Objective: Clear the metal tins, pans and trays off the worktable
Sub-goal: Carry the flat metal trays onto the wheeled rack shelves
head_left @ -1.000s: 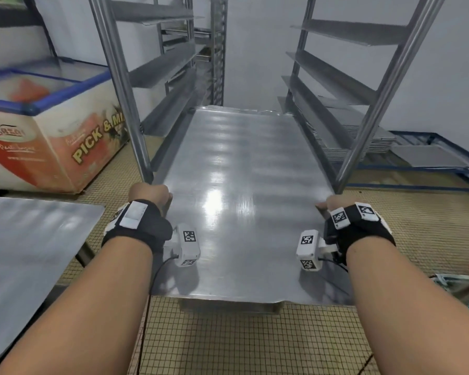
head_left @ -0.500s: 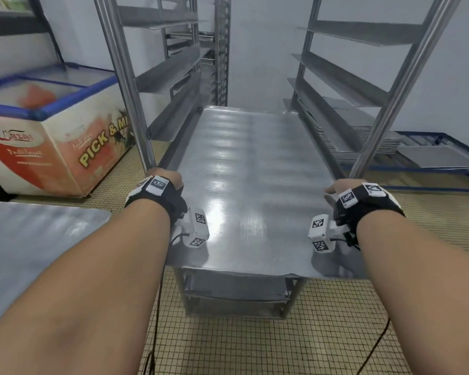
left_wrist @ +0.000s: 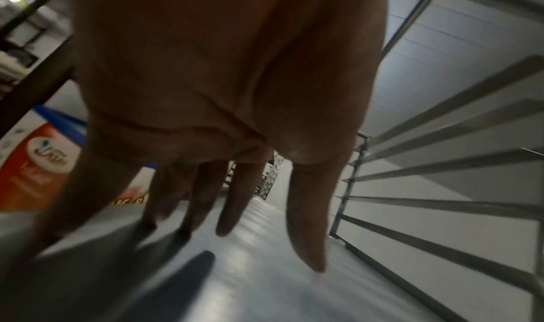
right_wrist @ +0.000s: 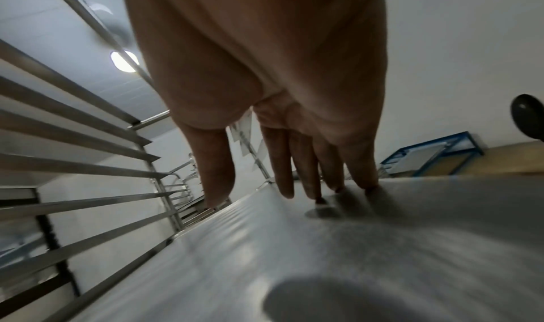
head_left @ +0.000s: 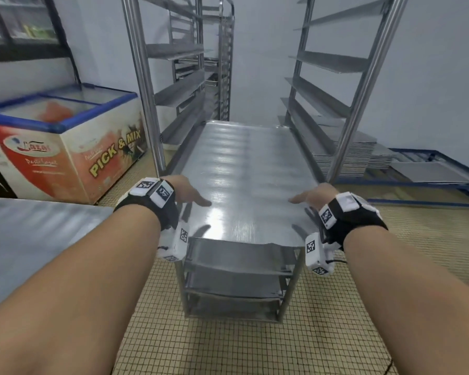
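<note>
Nearest, the left hand (head_left: 186, 189) and right hand (head_left: 313, 196) lay flat, fingers straight and gripping nothing, on the tray (head_left: 244, 169) slid nearly home in the rack (head_left: 144, 85), judged almost stowed, its near edge still protruding.

— Far left?
— Chest freezer (head_left: 52, 163), white and orange, with a blue-rimmed sliding glass lid. Reads "PICK & MIX" on its right face. Stands on the tiled floor (head_left: 255, 347), just left of the rack (head_left: 141, 90).
— Above it?
— Dark-framed glass cabinet (head_left: 19, 23), contents too blurred to tell.
— Middle?
— Tall steel rack on two near uprights, with angled runners up both sides. Second rack (head_left: 225, 63) behind it, against the pale wall (head_left: 260, 63).
— Right?
— Low blue metal frame (head_left: 417, 203) on the floor by the wall.
— Overhead?
— Round ceiling lamp (right_wrist: 123, 60), lit. Dark round shape (right_wrist: 527, 117) at the right edge, unclear.
</note>
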